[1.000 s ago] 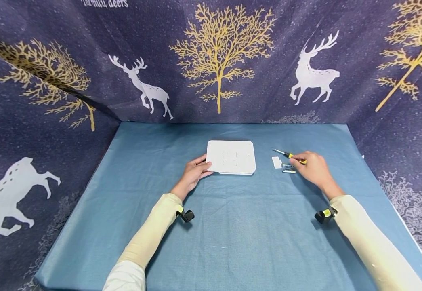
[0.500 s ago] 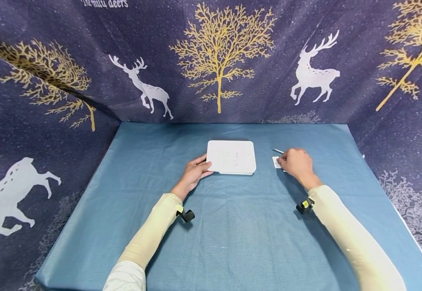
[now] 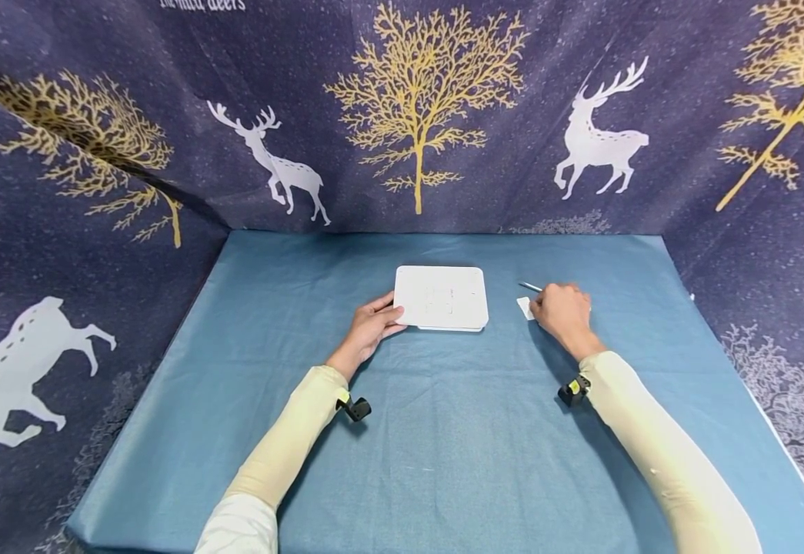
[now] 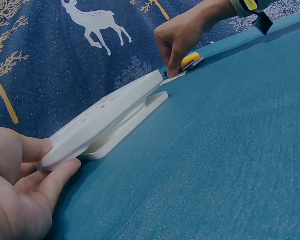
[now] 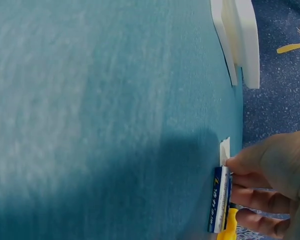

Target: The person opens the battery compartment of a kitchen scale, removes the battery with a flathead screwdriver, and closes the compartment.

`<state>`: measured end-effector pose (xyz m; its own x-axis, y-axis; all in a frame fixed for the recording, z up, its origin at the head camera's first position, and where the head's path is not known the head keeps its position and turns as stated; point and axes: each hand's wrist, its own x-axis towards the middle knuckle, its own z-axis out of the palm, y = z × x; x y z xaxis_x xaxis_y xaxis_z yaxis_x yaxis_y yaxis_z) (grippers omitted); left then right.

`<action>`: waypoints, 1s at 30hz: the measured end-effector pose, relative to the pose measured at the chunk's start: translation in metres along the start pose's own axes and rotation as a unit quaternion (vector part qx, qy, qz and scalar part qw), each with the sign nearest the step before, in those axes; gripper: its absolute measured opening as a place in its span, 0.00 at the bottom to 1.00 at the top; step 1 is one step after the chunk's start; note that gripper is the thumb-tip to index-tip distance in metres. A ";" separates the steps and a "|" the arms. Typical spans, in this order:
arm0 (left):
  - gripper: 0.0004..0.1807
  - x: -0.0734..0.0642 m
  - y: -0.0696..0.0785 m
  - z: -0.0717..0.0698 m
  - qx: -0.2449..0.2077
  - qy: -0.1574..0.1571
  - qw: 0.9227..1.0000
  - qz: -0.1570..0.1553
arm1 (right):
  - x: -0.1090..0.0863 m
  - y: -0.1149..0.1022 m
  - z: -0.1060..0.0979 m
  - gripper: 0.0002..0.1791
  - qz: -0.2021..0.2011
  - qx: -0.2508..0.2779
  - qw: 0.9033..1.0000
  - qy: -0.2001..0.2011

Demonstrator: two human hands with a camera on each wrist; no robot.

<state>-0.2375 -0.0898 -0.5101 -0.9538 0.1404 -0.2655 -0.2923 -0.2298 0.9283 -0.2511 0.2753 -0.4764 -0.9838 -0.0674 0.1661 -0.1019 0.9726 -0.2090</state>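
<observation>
My left hand [image 3: 368,332] grips the left edge of a flat white plastic device [image 3: 441,298], thumb on top and fingers below. In the left wrist view its upper body tilts above a thinner base part [image 4: 127,132]. Well to the right, my right hand [image 3: 565,317] pinches a small white battery cover [image 3: 525,308] at the table surface, with the thumb at its near end in the right wrist view. Beside those fingers lies a blue and white battery [image 5: 220,200]. A screwdriver with a yellow handle [image 5: 230,224] lies behind it, partly hidden by the hand.
A blue cloth [image 3: 443,431] covers the table. Dark fabric printed with deer and trees [image 3: 415,115] hangs along the back and both sides. A small black camera [image 3: 356,409] is strapped to each wrist.
My right hand has moved left from the screwdriver handle to the white battery cover, which has turned slightly. My left hand and the white device have stayed in place.
</observation>
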 end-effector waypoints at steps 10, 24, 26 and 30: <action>0.31 0.000 0.001 0.001 0.005 0.003 1.000 -0.001 | 0.004 -0.005 0.004 0.12 0.010 0.073 0.995 0.063; 0.32 -0.001 0.000 -0.001 0.001 -0.007 1.000 -0.002 | -0.001 -0.020 0.006 0.13 0.017 0.311 0.943 0.119; 0.32 -0.002 0.000 -0.001 0.002 -0.006 1.000 -0.001 | 0.000 -0.021 0.007 0.15 0.026 0.381 0.918 0.111; 0.32 -0.002 0.000 -0.001 0.006 -0.003 1.000 0.004 | 0.003 -0.028 0.008 0.22 0.052 0.529 0.844 0.072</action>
<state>-0.2359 -0.0907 -0.5095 -0.9556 0.1439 -0.2573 -0.2843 -0.2199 0.9332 -0.2520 0.2465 -0.4776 -0.9752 0.1075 0.1933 -0.1656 0.2243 -0.9604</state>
